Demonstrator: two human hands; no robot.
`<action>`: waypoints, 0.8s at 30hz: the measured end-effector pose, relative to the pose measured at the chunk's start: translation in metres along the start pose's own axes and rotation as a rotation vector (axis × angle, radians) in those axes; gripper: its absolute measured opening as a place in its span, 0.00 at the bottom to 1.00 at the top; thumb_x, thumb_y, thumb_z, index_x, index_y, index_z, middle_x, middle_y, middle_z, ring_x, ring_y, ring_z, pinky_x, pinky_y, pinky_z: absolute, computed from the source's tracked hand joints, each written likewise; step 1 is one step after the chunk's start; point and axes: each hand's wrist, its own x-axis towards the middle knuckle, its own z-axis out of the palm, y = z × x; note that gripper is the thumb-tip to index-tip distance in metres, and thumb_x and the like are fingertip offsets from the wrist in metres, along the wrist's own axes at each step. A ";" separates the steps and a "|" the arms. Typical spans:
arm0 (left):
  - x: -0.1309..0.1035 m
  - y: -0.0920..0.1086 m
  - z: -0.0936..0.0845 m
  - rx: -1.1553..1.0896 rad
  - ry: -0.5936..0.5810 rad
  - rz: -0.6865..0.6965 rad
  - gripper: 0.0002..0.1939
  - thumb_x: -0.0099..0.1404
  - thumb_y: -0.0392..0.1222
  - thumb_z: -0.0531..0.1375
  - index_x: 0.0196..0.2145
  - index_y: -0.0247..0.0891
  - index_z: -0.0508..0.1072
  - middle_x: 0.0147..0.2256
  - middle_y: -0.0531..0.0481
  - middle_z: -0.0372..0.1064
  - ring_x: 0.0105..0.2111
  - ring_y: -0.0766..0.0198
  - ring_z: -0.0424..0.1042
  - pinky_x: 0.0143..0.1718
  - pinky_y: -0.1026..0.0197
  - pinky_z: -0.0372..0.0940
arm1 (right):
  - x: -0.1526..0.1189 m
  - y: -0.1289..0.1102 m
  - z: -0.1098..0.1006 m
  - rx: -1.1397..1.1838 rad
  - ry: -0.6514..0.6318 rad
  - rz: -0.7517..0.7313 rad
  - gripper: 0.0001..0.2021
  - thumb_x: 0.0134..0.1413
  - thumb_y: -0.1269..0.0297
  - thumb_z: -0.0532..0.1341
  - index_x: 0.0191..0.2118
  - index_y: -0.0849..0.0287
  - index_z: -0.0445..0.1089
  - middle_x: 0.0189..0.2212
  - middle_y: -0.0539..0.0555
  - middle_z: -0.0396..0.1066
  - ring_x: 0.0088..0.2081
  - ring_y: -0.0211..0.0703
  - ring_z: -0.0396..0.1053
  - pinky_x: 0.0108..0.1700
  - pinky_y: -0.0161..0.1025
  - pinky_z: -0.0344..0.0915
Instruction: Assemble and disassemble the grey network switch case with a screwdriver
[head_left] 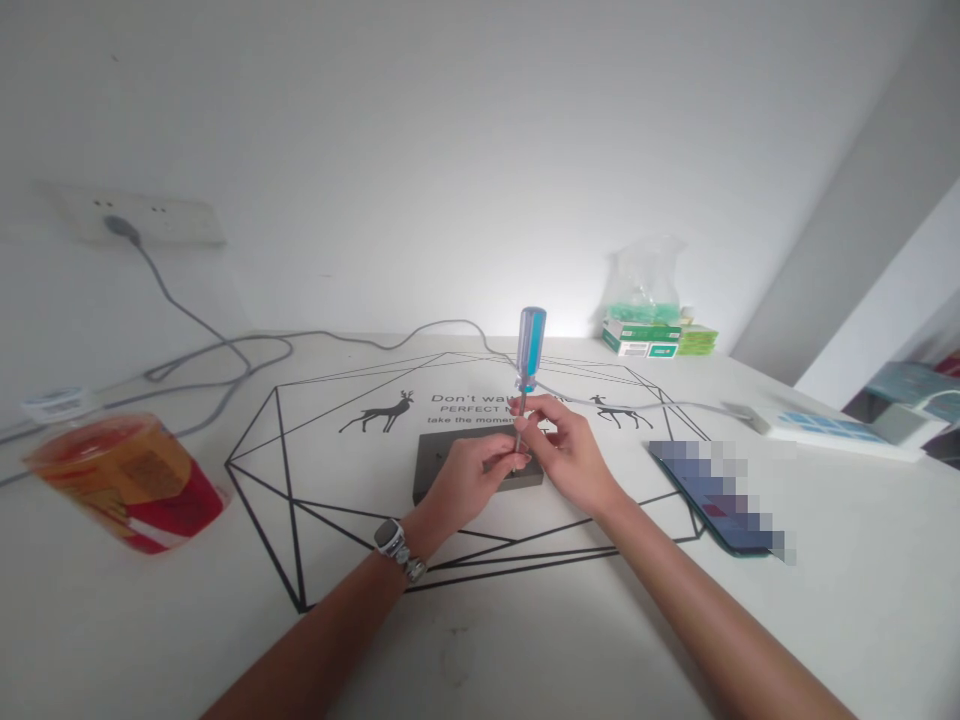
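Note:
A screwdriver [531, 345] with a clear and blue handle stands upright over a dark grey block [435, 455] on the table. My right hand [564, 450] pinches its metal shaft just below the handle. Lower down, near the tip, the fingers of my left hand [469, 480] are closed around the shaft, close to the block's top. The tip is hidden by my fingers. A watch [390, 538] is on my left wrist.
On the left stand a red and orange container [135, 485] and a white-capped item [56, 403]. A grey cable [322, 335] runs along the back. At right are a phone [712, 500], a power strip [825, 430] and boxes [641, 340] under a plastic bag.

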 end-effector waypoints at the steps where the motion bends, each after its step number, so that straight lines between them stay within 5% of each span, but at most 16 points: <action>1: 0.000 0.001 -0.001 0.011 -0.010 0.002 0.10 0.68 0.41 0.58 0.33 0.37 0.77 0.33 0.50 0.80 0.37 0.58 0.78 0.37 0.63 0.69 | 0.000 0.000 -0.001 0.004 -0.018 -0.018 0.11 0.61 0.57 0.60 0.42 0.55 0.75 0.41 0.55 0.73 0.36 0.43 0.68 0.28 0.37 0.64; 7: -0.001 0.000 0.001 0.044 -0.029 0.007 0.12 0.70 0.42 0.56 0.34 0.36 0.77 0.34 0.49 0.79 0.36 0.60 0.77 0.38 0.63 0.69 | 0.000 0.001 0.000 0.059 0.018 0.043 0.10 0.59 0.55 0.63 0.35 0.57 0.75 0.31 0.52 0.71 0.29 0.42 0.69 0.27 0.38 0.65; 11: -0.001 -0.002 0.009 0.060 0.114 -0.024 0.08 0.64 0.42 0.64 0.39 0.37 0.78 0.35 0.49 0.80 0.34 0.61 0.77 0.36 0.63 0.69 | -0.001 -0.001 0.004 0.041 0.097 0.064 0.10 0.55 0.56 0.66 0.30 0.57 0.72 0.26 0.50 0.68 0.27 0.41 0.67 0.27 0.37 0.62; 15: 0.000 -0.004 0.013 0.004 0.207 -0.045 0.07 0.63 0.43 0.64 0.32 0.37 0.77 0.31 0.50 0.79 0.30 0.62 0.76 0.32 0.64 0.68 | -0.002 -0.001 0.010 0.034 0.140 0.072 0.11 0.54 0.56 0.66 0.27 0.57 0.71 0.24 0.50 0.68 0.28 0.41 0.65 0.28 0.38 0.62; 19: 0.000 -0.002 0.008 -0.054 0.120 -0.033 0.08 0.65 0.39 0.60 0.33 0.36 0.78 0.32 0.49 0.80 0.33 0.59 0.78 0.35 0.63 0.70 | -0.003 0.000 0.011 -0.005 0.119 0.086 0.11 0.54 0.56 0.66 0.28 0.57 0.72 0.25 0.50 0.69 0.28 0.42 0.66 0.28 0.38 0.62; 24: 0.000 -0.001 0.002 0.011 0.015 0.019 0.13 0.70 0.41 0.55 0.35 0.35 0.78 0.33 0.50 0.79 0.35 0.59 0.77 0.38 0.62 0.69 | -0.004 0.000 0.004 0.007 -0.013 -0.002 0.11 0.61 0.56 0.60 0.41 0.56 0.76 0.40 0.55 0.74 0.35 0.44 0.69 0.30 0.39 0.65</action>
